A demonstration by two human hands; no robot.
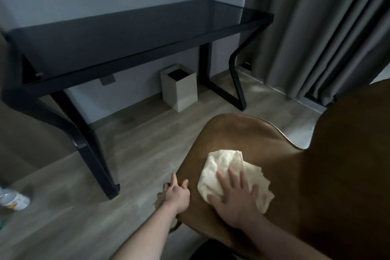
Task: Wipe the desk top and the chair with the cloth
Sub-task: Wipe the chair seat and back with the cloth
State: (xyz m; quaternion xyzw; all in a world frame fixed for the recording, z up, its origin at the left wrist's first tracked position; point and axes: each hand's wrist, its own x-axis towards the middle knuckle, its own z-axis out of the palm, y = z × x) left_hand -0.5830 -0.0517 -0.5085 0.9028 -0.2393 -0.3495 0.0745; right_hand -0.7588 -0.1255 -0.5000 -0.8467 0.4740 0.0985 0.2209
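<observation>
Right hand (236,200) presses cloth (223,167) on chair (242,133); bin (179,86) interior dark.

The room is dim and greyish. Faint daylight comes in at two o'clock, past the curtain (316,27), and leaves a pale sheen on the dark glass desk top (147,34). Straight lines bow towards the edges. The bottle (12,198) at eight o'clock is smeared and blurred.

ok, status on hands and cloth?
Right hand flat on cloth, pressing it to chair seat. Left hand grips seat edge. Nothing in the way.
</observation>
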